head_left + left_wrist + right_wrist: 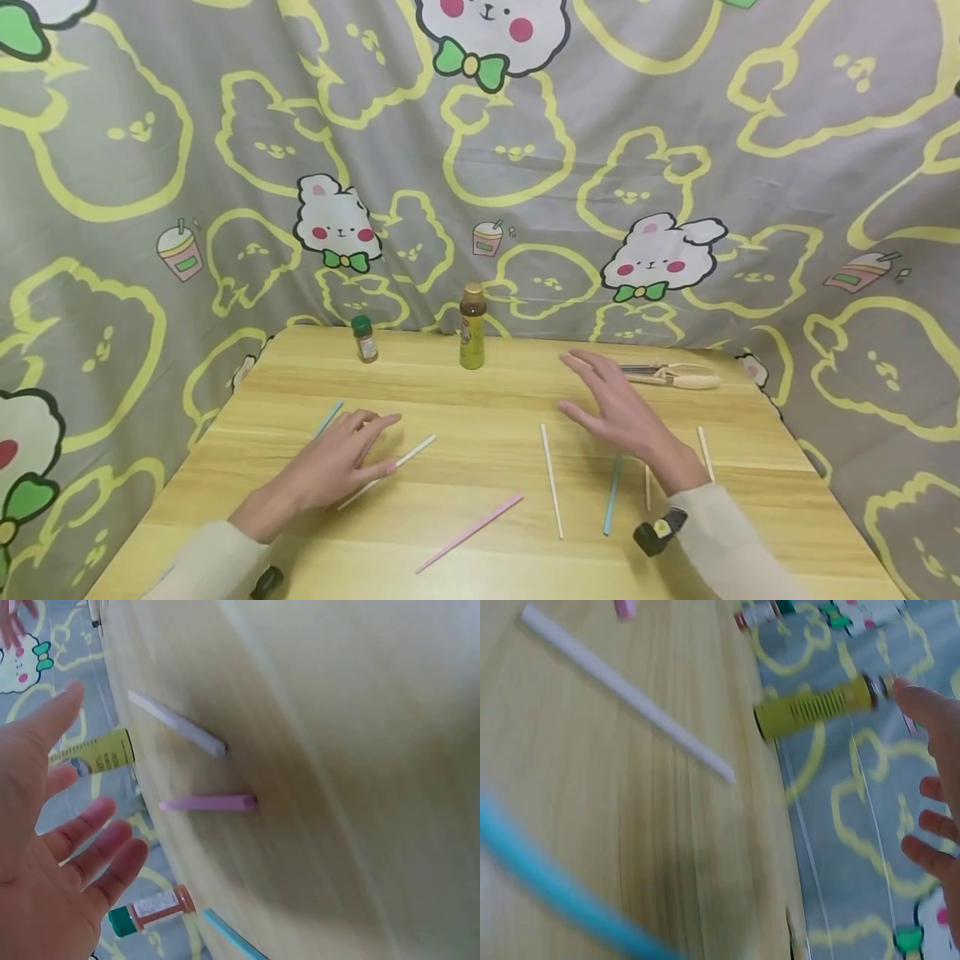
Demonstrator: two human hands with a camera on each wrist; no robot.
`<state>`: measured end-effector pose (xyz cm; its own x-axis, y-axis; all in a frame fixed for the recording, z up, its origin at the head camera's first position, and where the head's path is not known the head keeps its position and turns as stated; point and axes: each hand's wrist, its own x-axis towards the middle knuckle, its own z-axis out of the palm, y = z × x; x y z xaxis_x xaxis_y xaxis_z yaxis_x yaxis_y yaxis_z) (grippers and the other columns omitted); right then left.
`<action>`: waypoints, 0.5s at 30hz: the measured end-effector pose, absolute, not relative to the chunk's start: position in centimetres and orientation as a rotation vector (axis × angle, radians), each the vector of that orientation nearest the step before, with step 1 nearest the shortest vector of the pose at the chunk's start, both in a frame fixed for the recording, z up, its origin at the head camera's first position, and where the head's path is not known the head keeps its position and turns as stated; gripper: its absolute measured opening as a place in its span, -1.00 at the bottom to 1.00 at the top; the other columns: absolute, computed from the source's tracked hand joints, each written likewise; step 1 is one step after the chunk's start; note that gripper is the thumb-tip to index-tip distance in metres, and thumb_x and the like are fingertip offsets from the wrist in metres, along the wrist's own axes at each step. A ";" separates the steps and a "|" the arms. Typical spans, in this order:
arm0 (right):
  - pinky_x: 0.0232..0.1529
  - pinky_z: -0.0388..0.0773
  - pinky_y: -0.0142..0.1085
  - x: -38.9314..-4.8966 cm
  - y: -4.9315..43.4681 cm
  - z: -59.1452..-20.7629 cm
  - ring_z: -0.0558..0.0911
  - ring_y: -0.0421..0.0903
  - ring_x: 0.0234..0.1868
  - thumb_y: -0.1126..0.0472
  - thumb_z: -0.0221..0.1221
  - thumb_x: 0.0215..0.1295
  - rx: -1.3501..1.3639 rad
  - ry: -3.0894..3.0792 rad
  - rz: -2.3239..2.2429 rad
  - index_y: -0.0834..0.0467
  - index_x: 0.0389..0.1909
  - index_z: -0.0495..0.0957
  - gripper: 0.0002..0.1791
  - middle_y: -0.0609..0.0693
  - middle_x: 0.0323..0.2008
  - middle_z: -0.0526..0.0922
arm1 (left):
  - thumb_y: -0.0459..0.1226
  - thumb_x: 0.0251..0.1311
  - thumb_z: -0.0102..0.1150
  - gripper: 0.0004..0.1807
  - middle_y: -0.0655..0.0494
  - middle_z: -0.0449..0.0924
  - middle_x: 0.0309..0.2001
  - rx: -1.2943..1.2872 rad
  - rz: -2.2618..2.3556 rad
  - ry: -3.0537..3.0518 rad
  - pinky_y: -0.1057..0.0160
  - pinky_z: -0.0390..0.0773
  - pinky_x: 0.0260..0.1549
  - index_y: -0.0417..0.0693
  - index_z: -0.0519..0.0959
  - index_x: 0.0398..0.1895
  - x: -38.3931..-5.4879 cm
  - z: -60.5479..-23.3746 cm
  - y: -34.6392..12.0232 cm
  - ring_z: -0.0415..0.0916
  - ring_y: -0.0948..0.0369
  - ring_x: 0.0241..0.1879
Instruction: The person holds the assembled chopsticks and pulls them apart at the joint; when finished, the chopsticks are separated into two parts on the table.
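My left hand [341,458] hovers over the left of the table, fingers loosely spread and holding nothing. Below it lies a white stick [417,448], partly hidden by the hand, and a blue stick [327,418] shows just beyond. At the right, my right hand [618,412] is raised with relaxed fingers and an empty palm. Around it lie a white stick [552,481], a second blue stick [612,496], a pale stick [648,489] and another white stick [705,452]. A pink stick [470,533] rests between the hands, nearer the front.
Toward the back edge stand a small green-capped jar [365,342] and a yellow-green bottle [472,333]. Tongs [675,377] lie at the back right, partly behind the right hand. A patterned grey curtain [517,283] hangs behind the wooden table [360,550].
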<state>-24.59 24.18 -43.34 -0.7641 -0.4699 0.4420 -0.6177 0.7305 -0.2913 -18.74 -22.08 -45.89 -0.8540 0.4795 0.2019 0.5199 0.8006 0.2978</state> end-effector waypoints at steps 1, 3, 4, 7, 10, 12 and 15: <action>0.51 0.37 0.33 -24.7 23.3 -43.3 0.38 0.29 0.56 0.00 0.40 0.47 0.882 -2.576 0.616 0.13 0.65 0.32 -0.17 0.24 0.58 0.39 | 0.02 0.43 0.43 -0.27 -0.05 0.61 0.32 -0.822 -0.523 -2.865 -0.01 0.69 0.10 0.04 0.46 0.58 -18.5 -45.9 -22.1 0.54 0.15 0.09; 0.51 0.41 0.27 -25.0 21.5 -43.2 0.42 0.25 0.54 0.01 0.41 0.47 0.956 -2.538 0.622 0.14 0.62 0.36 -0.20 0.22 0.56 0.43 | -0.02 0.40 0.47 -0.33 0.01 0.65 0.23 -0.855 -0.523 -2.847 0.13 0.69 -0.06 0.01 0.54 0.50 -18.1 -45.9 -22.1 0.52 0.23 -0.01; 0.51 0.43 0.24 -25.2 20.6 -43.1 0.44 0.23 0.53 0.00 0.41 0.47 0.986 -2.523 0.622 0.14 0.61 0.38 -0.21 0.20 0.55 0.45 | -0.05 0.38 0.49 -0.37 0.03 0.66 0.18 -0.872 -0.533 -2.839 0.19 0.68 -0.12 -0.02 0.58 0.44 -17.9 -45.9 -22.2 0.53 0.25 -0.06; 0.53 0.45 0.16 -25.4 18.1 -43.1 0.47 0.17 0.51 -0.02 0.42 0.46 1.062 -2.495 0.635 0.13 0.58 0.42 -0.24 0.16 0.52 0.49 | -0.11 0.34 0.52 -0.52 0.10 0.69 0.03 -0.907 -0.563 -2.821 0.27 0.67 -0.18 -0.05 0.67 0.26 -17.4 -46.0 -22.4 0.59 0.23 -0.13; 0.54 0.45 0.09 -25.6 15.7 -43.3 0.49 0.12 0.50 -0.03 0.41 0.47 1.137 -2.479 0.657 0.13 0.56 0.44 -0.26 0.14 0.49 0.52 | -0.12 0.33 0.53 -0.61 0.18 0.69 -0.07 -0.907 -0.593 -2.851 0.28 0.68 -0.20 -0.04 0.71 0.13 -17.1 -46.2 -22.6 0.63 0.24 -0.18; 0.54 0.46 0.05 -25.6 14.1 -43.6 0.50 0.10 0.49 -0.03 0.41 0.48 1.195 -2.474 0.673 0.14 0.54 0.45 -0.28 0.13 0.47 0.54 | -0.11 0.34 0.52 -0.66 0.26 0.69 -0.11 -0.886 -0.603 -2.890 0.26 0.69 -0.18 0.00 0.72 0.09 -17.0 -46.3 -22.7 0.63 0.27 -0.18; 0.53 0.48 0.00 -25.5 11.9 -44.3 0.52 0.06 0.47 -0.03 0.38 0.50 1.276 -2.482 0.680 0.15 0.53 0.47 -0.31 0.09 0.45 0.57 | -0.13 0.36 0.50 -0.74 0.38 0.67 -0.17 -0.854 -0.616 -2.944 0.23 0.69 -0.15 0.06 0.74 0.04 -16.9 -46.6 -22.7 0.62 0.32 -0.17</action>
